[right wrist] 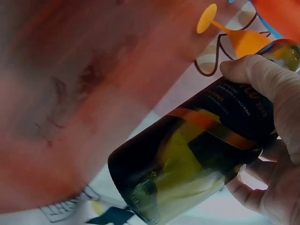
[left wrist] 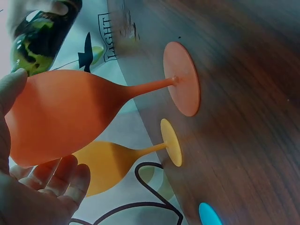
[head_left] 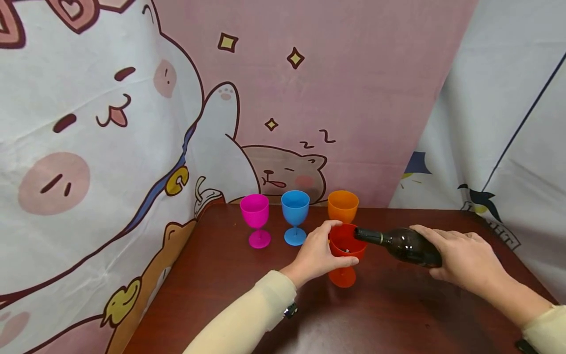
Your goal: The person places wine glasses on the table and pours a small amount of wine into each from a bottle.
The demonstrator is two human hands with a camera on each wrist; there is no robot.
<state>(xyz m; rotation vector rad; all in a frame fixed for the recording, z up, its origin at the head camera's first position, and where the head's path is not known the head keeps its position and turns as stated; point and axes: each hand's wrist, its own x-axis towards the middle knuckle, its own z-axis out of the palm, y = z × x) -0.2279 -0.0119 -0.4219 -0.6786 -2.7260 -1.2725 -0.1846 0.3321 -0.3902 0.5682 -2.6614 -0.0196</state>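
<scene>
My left hand (head_left: 315,253) grips the bowl of a red goblet (head_left: 353,250), thumb on the near side and fingers round the far side. Its round foot is on the table. In the left wrist view the same goblet (left wrist: 70,112) looks orange-red. My right hand (head_left: 468,258) holds a dark glass wine bottle (head_left: 413,246) by its body, tilted almost level, with the mouth at the goblet's rim. Clear glass and a label show on the bottle (right wrist: 187,154) in the right wrist view. Any liquid stream is too small to tell.
Behind the red goblet stands an orange goblet (head_left: 343,205). A blue goblet (head_left: 295,209) and a magenta goblet (head_left: 255,212) stand to its left, near the back edge of the brown wooden table (head_left: 212,300). A printed cartoon cloth (head_left: 362,98) hangs behind.
</scene>
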